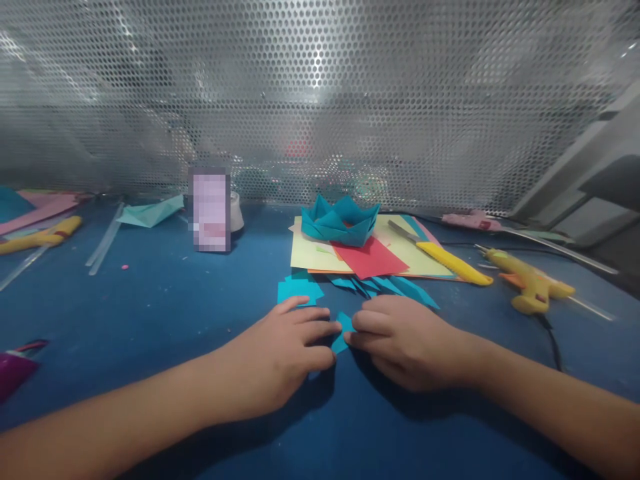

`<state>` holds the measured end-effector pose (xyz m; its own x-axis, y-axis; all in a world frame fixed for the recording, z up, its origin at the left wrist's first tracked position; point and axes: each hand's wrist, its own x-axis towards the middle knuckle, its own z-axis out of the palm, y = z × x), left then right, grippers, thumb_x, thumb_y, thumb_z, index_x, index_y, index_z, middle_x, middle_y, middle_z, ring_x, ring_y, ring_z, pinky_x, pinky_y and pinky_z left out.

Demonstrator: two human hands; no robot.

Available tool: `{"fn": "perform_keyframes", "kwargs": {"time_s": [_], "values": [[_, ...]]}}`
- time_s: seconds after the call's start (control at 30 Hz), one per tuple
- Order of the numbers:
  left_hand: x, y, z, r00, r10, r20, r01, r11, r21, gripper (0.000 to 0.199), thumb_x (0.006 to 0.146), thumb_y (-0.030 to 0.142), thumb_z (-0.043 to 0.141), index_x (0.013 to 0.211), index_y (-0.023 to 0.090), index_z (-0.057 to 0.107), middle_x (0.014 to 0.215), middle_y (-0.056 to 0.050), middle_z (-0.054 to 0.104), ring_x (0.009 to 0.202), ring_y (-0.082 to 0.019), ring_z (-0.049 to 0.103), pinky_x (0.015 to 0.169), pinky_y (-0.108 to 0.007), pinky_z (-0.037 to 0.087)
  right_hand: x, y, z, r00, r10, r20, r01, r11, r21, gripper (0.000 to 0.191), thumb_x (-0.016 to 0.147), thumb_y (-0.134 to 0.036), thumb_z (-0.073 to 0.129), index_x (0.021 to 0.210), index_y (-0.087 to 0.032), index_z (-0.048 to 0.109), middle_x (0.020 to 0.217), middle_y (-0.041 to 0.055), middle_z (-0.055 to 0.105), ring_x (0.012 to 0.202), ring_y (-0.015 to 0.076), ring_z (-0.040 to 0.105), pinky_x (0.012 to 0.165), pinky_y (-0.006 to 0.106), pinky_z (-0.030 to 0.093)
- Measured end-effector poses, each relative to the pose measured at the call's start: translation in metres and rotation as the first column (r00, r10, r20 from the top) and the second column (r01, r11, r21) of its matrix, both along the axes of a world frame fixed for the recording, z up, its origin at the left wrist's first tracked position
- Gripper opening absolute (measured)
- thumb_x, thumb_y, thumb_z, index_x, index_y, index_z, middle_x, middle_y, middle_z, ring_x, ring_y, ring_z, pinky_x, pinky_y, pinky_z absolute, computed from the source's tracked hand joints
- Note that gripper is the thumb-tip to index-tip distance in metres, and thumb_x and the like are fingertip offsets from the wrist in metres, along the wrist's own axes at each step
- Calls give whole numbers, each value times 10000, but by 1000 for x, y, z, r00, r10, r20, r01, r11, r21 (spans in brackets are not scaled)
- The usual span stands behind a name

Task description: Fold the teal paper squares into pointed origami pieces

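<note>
A small blue paper piece (pixel 341 333) lies on the table between my hands. My left hand (pixel 285 350) rests at its left side, fingers spread and fingertips touching its edge. My right hand (pixel 413 340) has its fingers curled together and pinches the piece's right side. Just beyond my left fingers is a stack of blue paper squares (pixel 296 291). Folded blue strips (pixel 400 288) lie beyond my right hand. Farther back, a crown-shaped blue folded paper (pixel 340 222) sits on coloured sheets (pixel 310 250), near a red paper (pixel 373 259).
A yellow cutter (pixel 453 262) lies across the sheets' right edge. To the right are a yellow glue gun (pixel 535 277) with a cable and a pink one (pixel 470 220). A blurred phone-like object (pixel 211 213) stands back left. A perforated metal panel (pixel 315 100) closes the rear.
</note>
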<state>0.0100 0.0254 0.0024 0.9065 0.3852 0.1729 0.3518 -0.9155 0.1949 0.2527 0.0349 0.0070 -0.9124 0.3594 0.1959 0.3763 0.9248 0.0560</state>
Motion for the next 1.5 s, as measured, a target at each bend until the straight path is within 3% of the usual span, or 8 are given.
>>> {"fn": "perform_keyframes", "kwargs": {"time_s": [0.27, 0.43, 0.6, 0.87, 1.03, 1.23, 1.37, 1.5], "values": [[2, 3, 1, 1000, -21, 23, 21, 1000, -14, 311, 811, 25, 421, 1006, 177, 610, 1059, -90, 623, 1027, -238, 538, 943, -430, 402, -5, 5, -8, 990, -138, 17, 138, 990, -29, 337, 885, -90, 372, 1068, -129, 653, 745, 69, 597, 631, 169, 514, 585, 286, 364], [3, 3, 2, 999, -48, 9, 48, 998, -48, 332, 814, 21, 420, 1060, 177, 579, 1309, -75, 556, 1231, -254, 456, 1022, -455, 345, -5, 2, -8, 976, -218, -4, 216, 970, -112, 383, 863, -56, 372, 1137, -129, 630, 832, 97, 613, 709, 192, 548, 636, 297, 424], [1, 4, 6, 996, -28, -84, 22, 997, -76, 327, 819, 56, 453, 1102, 183, 557, 1451, -100, 406, 1344, -288, 348, 1041, -498, 338, -4, 5, -6, 933, -308, -184, 261, 935, -241, 364, 896, -108, 364, 1188, -127, 580, 890, 109, 635, 776, 199, 580, 669, 302, 450], [-1, 6, 4, 992, 0, -125, -6, 999, -49, 371, 797, 64, 473, 1130, 214, 534, 1467, -142, 350, 1381, -335, 255, 1068, -574, 277, -4, 4, -7, 871, -407, -275, 332, 901, -281, 256, 843, -91, 393, 1033, -162, 548, 852, 68, 659, 679, 165, 571, 629, 271, 417], [1, 2, -3, 995, 57, -81, -57, 998, -2, 331, 812, 66, 469, 1095, 218, 546, 1338, -170, 425, 1262, -342, 413, 1004, -539, 372, -3, 6, -7, 874, -420, -244, 353, 894, -275, 265, 773, -74, 416, 977, -175, 553, 825, 55, 644, 674, 170, 556, 608, 268, 396], [6, -8, -6, 991, 135, 6, -135, 991, -21, 389, 789, 42, 458, 1130, 205, 551, 1215, -173, 456, 1057, -304, 518, 848, -460, 486, -4, 6, -5, 905, -385, -178, 319, 894, -314, 300, 764, -73, 471, 1009, -165, 616, 942, 97, 613, 860, 217, 562, 751, 334, 439], [7, -10, -8, 989, 146, 20, -146, 989, -7, 407, 797, 40, 448, 1161, 195, 544, 1244, -176, 441, 1021, -300, 519, 811, -449, 487, -6, 7, -3, 915, -360, -182, 268, 880, -391, 261, 809, -86, 489, 1010, -172, 631, 931, 81, 599, 846, 195, 560, 742, 311, 445], [6, -6, -8, 992, 123, 17, -124, 992, 36, 308, 884, 108, 437, 1136, 233, 561, 1084, -91, 537, 862, -232, 536, 722, -358, 463, -7, 7, -4, 913, -360, -193, 262, 878, -401, 216, 859, -112, 478, 992, -173, 637, 932, 77, 595, 849, 187, 556, 749, 312, 440]]}}
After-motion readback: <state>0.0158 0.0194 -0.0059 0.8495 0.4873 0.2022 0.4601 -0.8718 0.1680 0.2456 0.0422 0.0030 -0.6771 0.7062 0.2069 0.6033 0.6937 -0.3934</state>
